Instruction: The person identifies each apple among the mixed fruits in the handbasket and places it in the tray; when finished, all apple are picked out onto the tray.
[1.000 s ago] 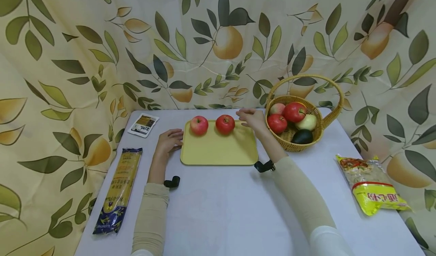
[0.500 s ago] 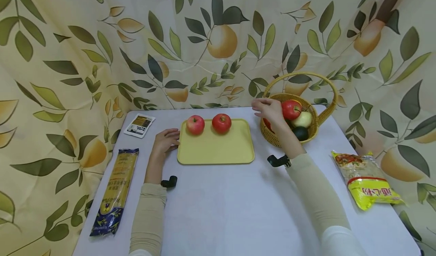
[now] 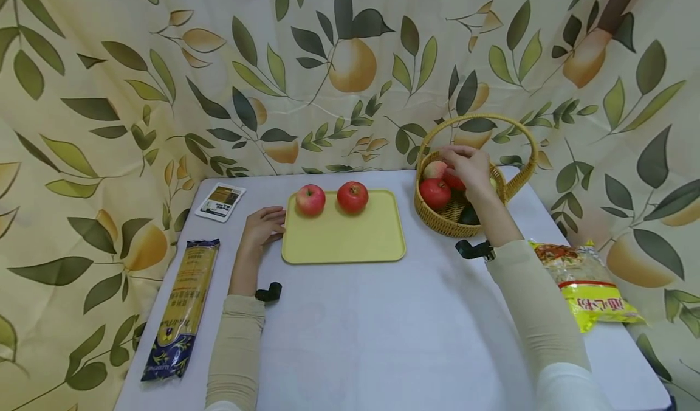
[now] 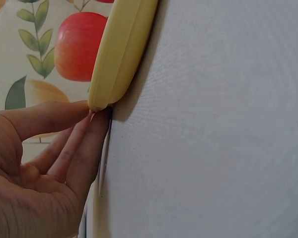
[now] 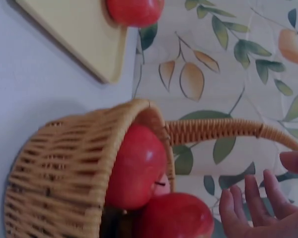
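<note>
At the left edge of a yellow tray [image 3: 343,241] is my left hand [image 3: 264,228]; in the left wrist view its thumb and fingertips pinch the rim. Two red apples [image 3: 310,200] sit side by side at the back of the tray. My right hand [image 3: 469,169] is over a wicker basket [image 3: 442,224], fingers spread loosely and holding nothing in the right wrist view. Below it in the basket are red apples [image 5: 139,166], a pinkish round fruit [image 3: 435,169] and a dark, smooth oval fruit or vegetable [image 3: 469,216]. The hand hides part of the contents.
A long spaghetti packet [image 3: 183,307] lies at the left, with a small white labelled pack [image 3: 220,202] behind it. At the right is a yellow bag of dry food [image 3: 593,292], partly covered by my right sleeve. The basket's tall handle [image 3: 481,117] arches over it.
My right hand has moved rightward from the tray's back right corner to over the basket. My left hand stays at the tray's edge, and the two apples keep their places.
</note>
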{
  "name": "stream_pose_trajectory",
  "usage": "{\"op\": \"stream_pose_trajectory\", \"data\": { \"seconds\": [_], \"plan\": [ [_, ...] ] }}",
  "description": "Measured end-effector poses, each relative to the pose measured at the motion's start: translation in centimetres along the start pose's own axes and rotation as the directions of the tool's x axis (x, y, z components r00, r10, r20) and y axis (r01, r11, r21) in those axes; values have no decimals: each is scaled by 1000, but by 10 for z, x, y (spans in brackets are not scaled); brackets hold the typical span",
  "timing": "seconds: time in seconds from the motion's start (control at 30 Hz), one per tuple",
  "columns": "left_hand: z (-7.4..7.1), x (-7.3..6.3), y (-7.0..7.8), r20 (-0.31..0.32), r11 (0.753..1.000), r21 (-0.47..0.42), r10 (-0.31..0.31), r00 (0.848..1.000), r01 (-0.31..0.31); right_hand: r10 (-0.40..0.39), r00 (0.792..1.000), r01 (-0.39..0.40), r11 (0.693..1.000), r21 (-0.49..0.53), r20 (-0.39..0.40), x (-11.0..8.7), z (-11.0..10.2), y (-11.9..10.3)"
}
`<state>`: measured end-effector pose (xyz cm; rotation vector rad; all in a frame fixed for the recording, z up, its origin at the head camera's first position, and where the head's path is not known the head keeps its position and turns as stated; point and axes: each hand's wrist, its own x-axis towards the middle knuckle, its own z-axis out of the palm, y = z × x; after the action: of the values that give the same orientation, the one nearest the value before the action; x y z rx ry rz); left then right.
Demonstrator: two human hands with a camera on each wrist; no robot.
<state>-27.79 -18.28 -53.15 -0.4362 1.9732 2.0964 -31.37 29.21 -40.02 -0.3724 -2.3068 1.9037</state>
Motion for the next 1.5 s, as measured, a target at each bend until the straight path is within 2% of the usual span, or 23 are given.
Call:
{"op": "stream_pose_trajectory", "data": {
  "seconds": [0.2, 0.37, 0.57, 0.67, 0.73, 0.83, 0.9, 1.03, 1.17, 1.33, 1.5],
  "plan": [
    [-5, -2, 2, 7, 1000, 3, -8, 1000, 8, 4, 996, -6, 1000, -18, -92, 7, -18, -1],
    [-6, -2, 2, 6, 1000, 11, -11, 1000, 11, 41, 987, -39, 999, 18, -157, 22, -36, 11],
    [-6, 0, -3, 2, 1000, 26, -8, 1000, 8, 92, 970, -122, 985, -124, -224, 34, -54, 35],
    [-5, 0, -4, -3, 999, 33, -9, 1000, 9, 133, 968, -166, 975, -146, -213, 36, -58, 43],
    [-5, 0, -4, -6, 999, 31, -9, 1000, 9, 160, 969, -183, 976, -118, -187, 37, -60, 45],
    [-4, 0, -3, -6, 1000, 30, -3, 1000, 3, 179, 977, -186, 981, -52, -118, 37, -62, 45],
    [-3, 0, -2, 0, 999, 33, 1, 1000, -1, 180, 981, -183, 982, -50, -69, 37, -63, 44],
    [-3, 0, -1, 7, 999, 41, 4, 1000, -4, 190, 982, -187, 974, -127, 13, 34, -67, 42],
    [-2, 0, -1, 3, 999, 38, -3, 1000, 3, 214, 975, -202, 963, -180, 54, 34, -68, 43],
    [0, 0, -1, 3, 999, 41, -2, 1000, 2, 218, 975, -210, 962, -175, 29, 36, -67, 47],
    [1, -1, -1, 7, 999, 32, 0, 1000, 0, 193, 981, -187, 967, -173, 19, 36, -69, 48]
  ]
}}
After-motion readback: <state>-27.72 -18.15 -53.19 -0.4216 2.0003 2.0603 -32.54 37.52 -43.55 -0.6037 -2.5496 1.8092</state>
